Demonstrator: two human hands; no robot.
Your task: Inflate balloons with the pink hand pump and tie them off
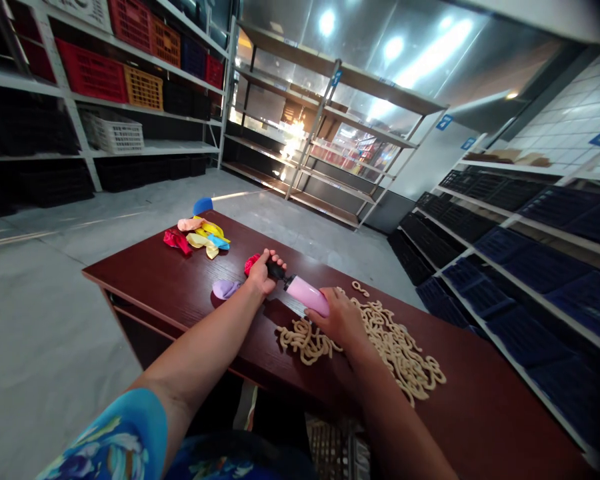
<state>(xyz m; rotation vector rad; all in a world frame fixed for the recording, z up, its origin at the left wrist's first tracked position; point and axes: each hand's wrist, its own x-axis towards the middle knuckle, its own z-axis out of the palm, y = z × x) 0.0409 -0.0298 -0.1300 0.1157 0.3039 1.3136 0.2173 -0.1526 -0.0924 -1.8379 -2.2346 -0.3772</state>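
Note:
A hand pump with a pink barrel [306,295] and a black end [276,270] lies between my hands, above the dark red-brown table [145,273]. My left hand [264,275] is closed around the black end. A crumpled red piece [251,264], like a limp balloon, shows just past that hand; whether it is held or only behind the hand I cannot tell. My right hand [341,315] wraps the far end of the pink barrel. Near my left wrist lies a limp lavender balloon [225,289]. Tan curly pieces [307,341] lie beneath and beside my right hand.
A heap of limp balloons [205,239] in several colours lies at the table's far left. A larger tan pile [397,347] spreads on the right. Shelving with crates [93,70] stands left, bare racks [325,140] behind, and dark bins [520,267] right.

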